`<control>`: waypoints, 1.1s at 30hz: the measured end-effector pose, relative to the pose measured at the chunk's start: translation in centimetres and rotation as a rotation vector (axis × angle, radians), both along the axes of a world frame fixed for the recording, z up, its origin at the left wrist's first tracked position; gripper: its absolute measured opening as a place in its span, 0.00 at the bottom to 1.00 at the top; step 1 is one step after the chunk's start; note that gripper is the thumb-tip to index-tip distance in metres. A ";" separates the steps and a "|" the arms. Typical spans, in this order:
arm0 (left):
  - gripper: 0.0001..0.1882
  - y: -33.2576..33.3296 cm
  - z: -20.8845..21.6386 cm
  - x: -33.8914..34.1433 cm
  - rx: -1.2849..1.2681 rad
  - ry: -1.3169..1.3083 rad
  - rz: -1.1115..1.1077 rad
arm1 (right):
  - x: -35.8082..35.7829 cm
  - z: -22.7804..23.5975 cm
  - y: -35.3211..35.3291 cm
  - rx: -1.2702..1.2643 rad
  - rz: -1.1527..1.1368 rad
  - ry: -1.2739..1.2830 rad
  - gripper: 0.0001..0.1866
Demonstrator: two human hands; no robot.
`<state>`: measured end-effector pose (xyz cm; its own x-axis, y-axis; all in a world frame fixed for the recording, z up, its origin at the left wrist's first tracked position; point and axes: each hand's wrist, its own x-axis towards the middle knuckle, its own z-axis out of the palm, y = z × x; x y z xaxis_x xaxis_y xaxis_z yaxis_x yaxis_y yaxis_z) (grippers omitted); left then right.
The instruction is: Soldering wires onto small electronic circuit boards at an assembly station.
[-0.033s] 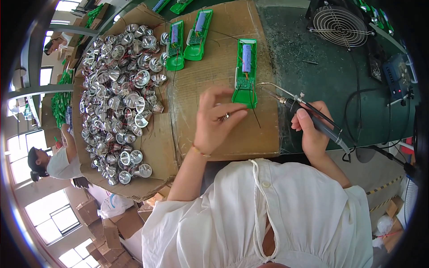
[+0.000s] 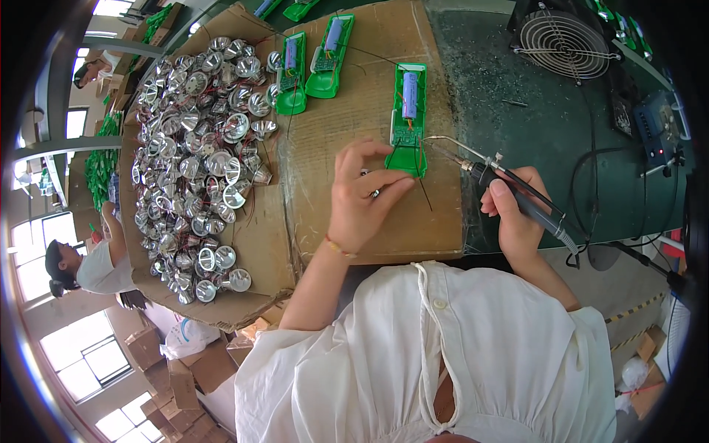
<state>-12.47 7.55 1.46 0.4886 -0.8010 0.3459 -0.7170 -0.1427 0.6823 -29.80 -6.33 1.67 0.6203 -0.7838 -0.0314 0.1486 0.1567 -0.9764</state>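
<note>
In front of me on the cardboard lies a green plastic housing (image 2: 407, 161) with a purple cylindrical battery cell (image 2: 410, 94), a small circuit board (image 2: 405, 137) and thin wires. My left hand (image 2: 362, 193) is at its lower left edge, fingers bent around a small shiny silver part (image 2: 376, 193) that they mostly hide. The thumb and forefinger tips reach the housing's near end. My right hand (image 2: 515, 210) grips a soldering iron (image 2: 509, 193) with a thin metal feed tube (image 2: 465, 150) along it. The iron's tip points at the board's right edge, but contact is unclear.
A cardboard box (image 2: 258, 304) of silver reflectors (image 2: 193, 166) with red wires stands at left. Two more green housings (image 2: 322, 83) lie farther back. A fan (image 2: 565, 44) and a blue soldering station (image 2: 659, 131) are at right. Another person (image 2: 100, 262) sits beyond the box.
My left hand has shifted slightly to the right along the housing. The right hand and the soldering iron stay in place.
</note>
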 end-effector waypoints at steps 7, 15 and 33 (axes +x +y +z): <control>0.05 -1.9 -0.7 0.1 0.033 0.202 0.258 | 0.5 0.0 0.5 -0.054 -0.006 0.028 0.09; 0.06 -2.8 -0.7 -0.1 0.054 0.263 0.339 | 1.5 -0.5 0.6 -0.067 0.019 0.051 0.09; 0.08 -3.2 -0.2 0.2 0.082 0.237 0.350 | 0.8 -0.4 -0.2 -0.082 -0.035 0.004 0.08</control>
<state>-12.28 4.34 1.24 0.7938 -0.5933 0.1338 -0.4410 -0.4099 0.7985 -29.00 -6.50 1.23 0.5922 -0.8052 0.0314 0.1490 0.0711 -0.9863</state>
